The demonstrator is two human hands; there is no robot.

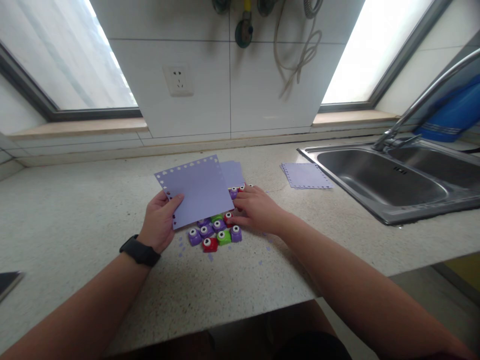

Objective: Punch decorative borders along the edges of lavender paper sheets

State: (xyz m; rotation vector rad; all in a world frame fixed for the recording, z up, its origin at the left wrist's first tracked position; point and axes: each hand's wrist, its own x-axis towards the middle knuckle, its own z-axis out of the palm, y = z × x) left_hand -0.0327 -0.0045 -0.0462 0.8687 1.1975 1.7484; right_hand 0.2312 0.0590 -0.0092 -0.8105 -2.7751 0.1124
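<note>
My left hand (159,222), with a black watch on the wrist, is closed on the lower left corner of a lilac paper sheet (198,187) that has punched holes along its edges and is lifted above the counter. Under the sheet lie several small paper punches (215,234) in purple, green and red. My right hand (255,209) rests among them, its fingers curled over a red punch (228,217) at the fingertips. A second lilac sheet (233,172) lies flat behind the held one.
A third lilac sheet with punched edges (305,176) lies near the steel sink (386,180) and its tap (420,102) on the right. The speckled stone counter (75,210) has tiny paper bits (262,250) scattered on it. A dark object (7,282) pokes in at the left edge.
</note>
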